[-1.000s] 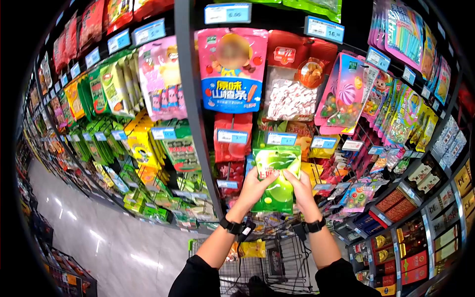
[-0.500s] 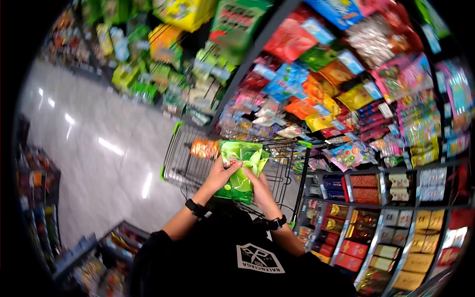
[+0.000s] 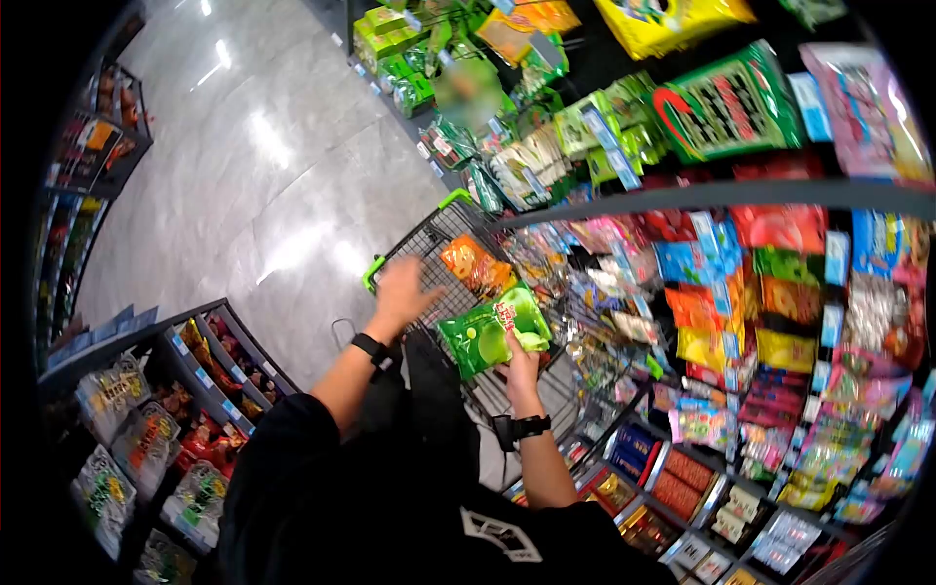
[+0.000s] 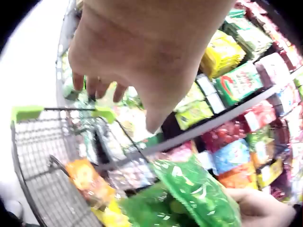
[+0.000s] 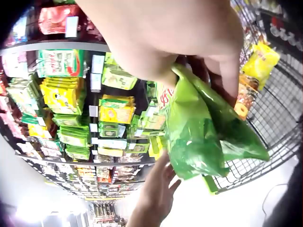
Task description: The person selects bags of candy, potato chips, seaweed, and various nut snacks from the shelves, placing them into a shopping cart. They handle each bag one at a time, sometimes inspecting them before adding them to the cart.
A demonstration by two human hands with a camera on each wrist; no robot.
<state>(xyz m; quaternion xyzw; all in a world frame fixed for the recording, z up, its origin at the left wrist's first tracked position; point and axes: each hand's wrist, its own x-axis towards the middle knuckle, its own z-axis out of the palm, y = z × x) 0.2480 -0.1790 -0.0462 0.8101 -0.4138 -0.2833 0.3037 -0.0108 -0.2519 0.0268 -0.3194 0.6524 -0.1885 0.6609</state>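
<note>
My right hand (image 3: 522,375) grips green snack bags (image 3: 492,331) by one end over the shopping cart (image 3: 429,239). Two overlapping green layers, looking like a pair of bags, fan apart below the fingers in the right wrist view. The front one has light-green fruit pictures and red-and-white lettering. Blurred in the head view, my left hand (image 3: 402,292) is off the bags, over the cart's left side, holding nothing. Its fingers (image 4: 102,87) are spread in the left wrist view. An orange snack bag (image 3: 473,263) lies in the cart, beside a yellow bag (image 5: 261,65).
Shelves of hanging snack packets (image 3: 721,283) run close along the cart's right side, with a grey divider (image 3: 702,200) across them. Grey tiled floor (image 3: 263,195) lies to the left. A low display stand (image 3: 214,361) with packaged goods is at lower left.
Both hands held the green bags before the shelf, then lowered them over the cart. My left hand has since let go and moved left. The view has turned down toward the cart.
</note>
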